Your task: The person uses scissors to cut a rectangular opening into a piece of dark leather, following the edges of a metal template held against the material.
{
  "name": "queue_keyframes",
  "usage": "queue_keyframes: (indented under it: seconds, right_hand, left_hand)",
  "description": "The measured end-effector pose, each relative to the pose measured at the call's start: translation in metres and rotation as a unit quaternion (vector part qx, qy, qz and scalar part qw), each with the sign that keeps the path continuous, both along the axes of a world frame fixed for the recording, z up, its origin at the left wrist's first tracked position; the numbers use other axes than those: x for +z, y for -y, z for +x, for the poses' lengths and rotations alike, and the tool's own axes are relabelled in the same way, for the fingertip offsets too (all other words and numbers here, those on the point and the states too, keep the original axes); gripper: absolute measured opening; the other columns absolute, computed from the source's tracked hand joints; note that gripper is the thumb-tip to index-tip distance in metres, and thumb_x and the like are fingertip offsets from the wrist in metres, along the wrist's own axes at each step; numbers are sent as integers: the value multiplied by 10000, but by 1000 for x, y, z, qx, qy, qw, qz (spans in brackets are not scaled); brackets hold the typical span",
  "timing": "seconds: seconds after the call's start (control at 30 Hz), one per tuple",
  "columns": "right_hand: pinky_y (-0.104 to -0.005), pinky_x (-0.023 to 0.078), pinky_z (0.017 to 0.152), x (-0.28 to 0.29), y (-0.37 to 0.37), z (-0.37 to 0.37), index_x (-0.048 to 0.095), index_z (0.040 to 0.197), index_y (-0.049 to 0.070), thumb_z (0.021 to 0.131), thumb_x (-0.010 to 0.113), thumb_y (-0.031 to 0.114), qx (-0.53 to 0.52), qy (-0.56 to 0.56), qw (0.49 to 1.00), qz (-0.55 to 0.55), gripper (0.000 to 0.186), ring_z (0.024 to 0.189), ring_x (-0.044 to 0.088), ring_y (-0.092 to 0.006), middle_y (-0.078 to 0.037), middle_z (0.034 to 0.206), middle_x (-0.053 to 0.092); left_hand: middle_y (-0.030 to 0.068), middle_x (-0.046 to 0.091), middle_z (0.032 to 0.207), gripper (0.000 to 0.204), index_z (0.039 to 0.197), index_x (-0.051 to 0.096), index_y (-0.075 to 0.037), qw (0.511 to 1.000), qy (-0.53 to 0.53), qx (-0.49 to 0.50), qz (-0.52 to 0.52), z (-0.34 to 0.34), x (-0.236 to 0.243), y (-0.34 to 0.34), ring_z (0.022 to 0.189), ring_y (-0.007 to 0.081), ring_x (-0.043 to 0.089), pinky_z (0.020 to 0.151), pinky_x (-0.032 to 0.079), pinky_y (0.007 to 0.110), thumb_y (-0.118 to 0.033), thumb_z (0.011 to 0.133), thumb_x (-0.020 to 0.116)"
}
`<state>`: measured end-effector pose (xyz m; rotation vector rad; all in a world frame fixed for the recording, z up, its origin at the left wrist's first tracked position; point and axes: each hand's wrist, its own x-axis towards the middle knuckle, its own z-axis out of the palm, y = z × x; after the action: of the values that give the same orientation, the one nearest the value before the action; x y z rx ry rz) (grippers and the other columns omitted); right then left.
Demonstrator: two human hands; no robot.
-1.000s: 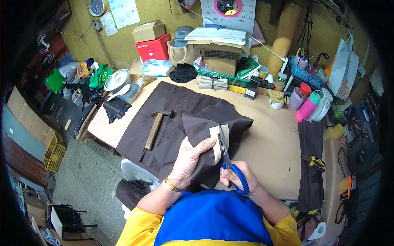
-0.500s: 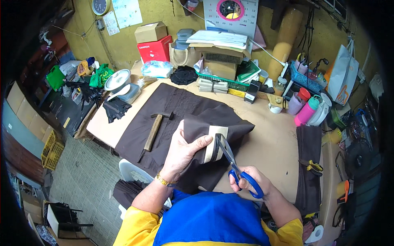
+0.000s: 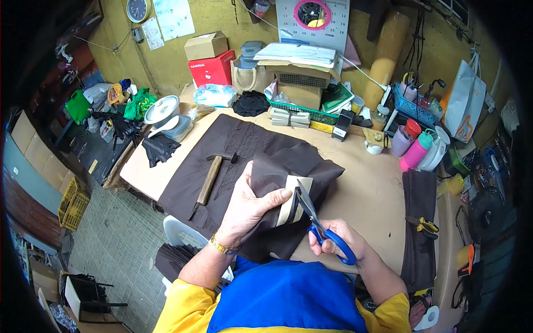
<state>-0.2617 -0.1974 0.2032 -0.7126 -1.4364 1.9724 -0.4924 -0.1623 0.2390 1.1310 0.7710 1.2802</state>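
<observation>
Cloth [image 3: 325, 173], dark brown, held above the counter [image 3: 361, 194] near its front edge, a cream strip [image 3: 290, 206] uppermost. Left hand [image 3: 251, 204]: fingers clamped on the cloth, thumb lying over the left side of the strip, the other fingers partly hidden by folds. Right hand [image 3: 343, 236]: fingers closed round the blue handles of the scissors [image 3: 317, 226].

Principal relation: the strip lies forward and to the left of the right hand's fingers, and directly beside the left thumb, the left hand being the nearer of the two. Long axis of the strip: slanting, its upper end inclined toward the counter's right edge, its lower end toward the front edge. The blades point forward and left, overlying the strip's right part at an angle; they appear slightly apart, though whether they bite into the material cannot be told.

Appearance: strip pale and flat, dark along its middle; cloth limp, in soft folds, one corner jutting toward the counter's right edge.

Surroundings: a spread cloth [image 3: 189, 177] over much of the counter's left half, bearing a hammer [image 3: 210, 180], head toward the back edge; near the right edge, pliers [image 3: 425, 226] on folded fabric [image 3: 419, 194]. Whether held and spread cloth form one piece cannot be told.
</observation>
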Motion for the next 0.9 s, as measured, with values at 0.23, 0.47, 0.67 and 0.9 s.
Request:
queue_keyframes:
  seconds: [0.23, 0.47, 0.67, 0.9]
  right_hand:
    - [-223, 433, 610, 4, -6, -1, 584, 852, 29, 778, 780, 386, 6, -18, 1000, -4, 414, 664, 542, -94, -26, 722, 573]
    - [-233, 406, 560, 6, -4, -2, 604, 815, 16, 752, 778, 473, -19, 11, 999, 23, 493, 610, 549, -109, -51, 660, 597]
    - [-222, 396, 541, 9, -3, -2, 601, 805, 11, 753, 776, 477, -17, 15, 1000, 18, 500, 593, 544, -102, -47, 645, 590]
    - [-221, 365, 504, 11, -2, -3, 578, 742, 26, 762, 760, 497, -34, 43, 998, 34, 505, 557, 516, -91, -30, 611, 561]
  left_hand:
    - [64, 624, 1084, 476, 1181, 507, -29, 999, 25, -20, -18, 1, 12, 5, 989, 113, 588, 877, 483, 274, -69, 786, 770]
    - [57, 626, 1082, 480, 1186, 511, -30, 999, 23, -21, -24, 0, 9, 4, 986, 114, 590, 881, 482, 273, -83, 787, 773]
    - [64, 663, 1005, 423, 1126, 543, -18, 999, 32, -11, -11, 3, 11, 5, 882, 123, 651, 804, 534, 271, -76, 775, 773]
    - [57, 638, 1082, 487, 1200, 514, -22, 998, 37, -33, -32, 2, 13, 6, 986, 112, 596, 882, 486, 272, -83, 790, 770]
